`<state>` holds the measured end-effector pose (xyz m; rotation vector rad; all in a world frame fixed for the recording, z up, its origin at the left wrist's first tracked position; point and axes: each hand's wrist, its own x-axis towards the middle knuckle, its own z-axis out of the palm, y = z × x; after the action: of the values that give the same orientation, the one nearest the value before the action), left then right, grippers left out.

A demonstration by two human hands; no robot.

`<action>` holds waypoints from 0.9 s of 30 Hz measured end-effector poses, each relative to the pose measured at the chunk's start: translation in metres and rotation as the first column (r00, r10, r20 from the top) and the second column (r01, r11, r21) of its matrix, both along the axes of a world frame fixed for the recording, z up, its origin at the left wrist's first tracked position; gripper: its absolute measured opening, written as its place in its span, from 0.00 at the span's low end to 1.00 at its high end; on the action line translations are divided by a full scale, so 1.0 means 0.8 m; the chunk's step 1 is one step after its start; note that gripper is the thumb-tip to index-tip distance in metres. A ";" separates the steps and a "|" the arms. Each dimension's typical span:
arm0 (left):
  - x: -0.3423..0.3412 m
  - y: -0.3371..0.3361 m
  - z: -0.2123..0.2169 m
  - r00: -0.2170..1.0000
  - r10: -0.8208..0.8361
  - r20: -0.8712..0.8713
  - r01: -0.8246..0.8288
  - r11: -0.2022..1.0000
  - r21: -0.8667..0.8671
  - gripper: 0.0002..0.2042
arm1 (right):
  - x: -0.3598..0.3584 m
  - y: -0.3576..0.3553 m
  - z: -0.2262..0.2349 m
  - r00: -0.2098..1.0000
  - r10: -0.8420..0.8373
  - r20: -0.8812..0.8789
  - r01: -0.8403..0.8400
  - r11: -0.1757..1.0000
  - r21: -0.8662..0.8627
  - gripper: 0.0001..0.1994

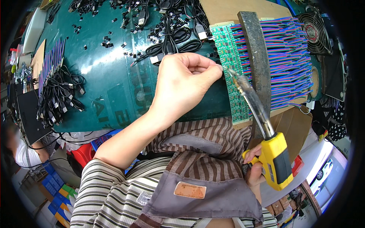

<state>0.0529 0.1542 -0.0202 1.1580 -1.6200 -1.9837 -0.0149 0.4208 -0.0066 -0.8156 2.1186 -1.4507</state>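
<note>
the green bench (110, 76) fills the upper part of the view, its surface shiny and scattered with small black parts. on its right side lies a row of green boards (228, 64), and from them a wide band of red, blue and green wires (291, 53) fans out to the right over a sheet of cardboard (224, 11). a grey metal bar (256, 57) lies across the wires, running from the far edge toward the near edge just right of the boards. black cables (171, 36) with plugs lie in loops above the left hand, and another heap of cables (57, 95) sits at the left edge of the bench beside a second bunch of wires (51, 62). a fan (313, 30) stands at the far right. the left hand (186, 83) hovers over the bench just left of the boards, its fingers curled and pinched together at the boards' left edge; what they pinch is too small to tell. the right hand (254, 167) is clenched around the yellow and black handle of a soldering iron (262, 125), low at the right, near the person's striped lap. the iron's tip points up and left, ending just beside the left fingertips at the edge of the boards.
</note>
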 end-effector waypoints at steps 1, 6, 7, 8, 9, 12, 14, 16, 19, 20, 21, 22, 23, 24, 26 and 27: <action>0.000 0.000 0.000 1.000 -0.001 0.003 0.001 1.000 0.000 0.07 | 0.005 -0.009 0.006 0.997 -0.010 0.078 0.014 0.998 -0.055 0.22; 0.000 0.001 0.003 1.000 0.008 0.027 -0.007 1.000 -0.012 0.07 | 0.008 -0.023 0.007 0.998 -0.015 0.065 0.023 0.992 -0.124 0.27; 0.001 0.001 0.001 1.000 -0.001 0.015 0.001 1.000 -0.020 0.08 | 0.008 -0.022 0.007 0.998 -0.012 0.066 0.020 0.992 -0.127 0.27; 0.003 0.001 0.001 1.000 -0.009 0.003 0.009 1.000 -0.030 0.08 | 0.007 -0.022 0.007 0.997 -0.010 0.081 0.021 0.991 -0.133 0.27; 0.005 0.000 0.002 1.000 -0.003 0.007 0.003 0.999 -0.035 0.08 | 0.006 -0.021 0.007 0.995 -0.006 0.096 0.020 0.990 -0.139 0.27; 0.014 -0.004 0.011 0.998 -0.068 0.018 0.069 0.995 -0.074 0.07 | -0.007 -0.015 -0.002 0.954 0.044 0.298 0.025 0.974 -0.223 0.27; 0.027 -0.007 0.019 0.993 -0.096 0.074 0.109 0.975 -0.194 0.07 | 0.001 -0.023 0.007 0.995 0.019 0.101 -0.003 0.987 -0.162 0.27; 0.045 -0.013 0.028 0.985 -0.084 0.151 0.138 0.908 -0.395 0.07 | -0.001 -0.021 0.005 0.995 0.003 0.095 0.013 0.987 -0.162 0.27; 0.076 -0.037 0.037 0.946 0.243 0.213 -0.009 0.679 -0.734 0.05 | -0.002 -0.015 0.002 0.988 0.028 0.149 0.004 0.978 -0.209 0.28; 0.085 -0.050 0.037 0.868 0.380 0.320 0.007 0.635 -0.772 0.06 | 0.001 -0.017 0.003 0.992 0.020 0.123 0.003 0.983 -0.186 0.28; 0.093 -0.068 0.034 0.849 0.387 0.360 0.043 0.628 -0.777 0.08 | 0.001 -0.019 0.003 0.995 0.013 0.100 0.003 0.987 -0.158 0.28; 0.102 -0.083 0.025 0.866 0.361 0.347 0.068 0.602 -0.795 0.10 | 0.000 -0.019 0.001 0.994 0.011 0.104 0.005 0.988 -0.157 0.28; 0.109 -0.092 0.023 0.843 0.386 0.374 0.070 0.612 -0.788 0.10 | 0.001 -0.017 0.002 0.994 0.006 0.111 0.012 0.987 -0.158 0.28; 0.111 -0.100 0.020 0.836 0.417 0.356 0.035 0.609 -0.793 0.10 | 0.003 -0.017 0.002 0.993 0.000 0.119 0.019 0.987 -0.159 0.27; 0.114 -0.114 0.008 0.828 0.448 0.337 -0.002 0.603 -0.797 0.10 | 0.004 -0.017 0.005 0.991 0.000 0.135 0.022 0.987 -0.160 0.27; 0.117 -0.119 0.000 0.856 0.392 0.336 0.010 0.638 -0.770 0.09 | 0.004 -0.017 0.006 0.988 0.000 0.152 0.024 0.987 -0.161 0.27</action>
<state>0.1468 0.0591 -0.0202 1.4149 -2.1188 -0.6960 -0.0115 0.4070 -0.0016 -0.7262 1.9154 -1.6545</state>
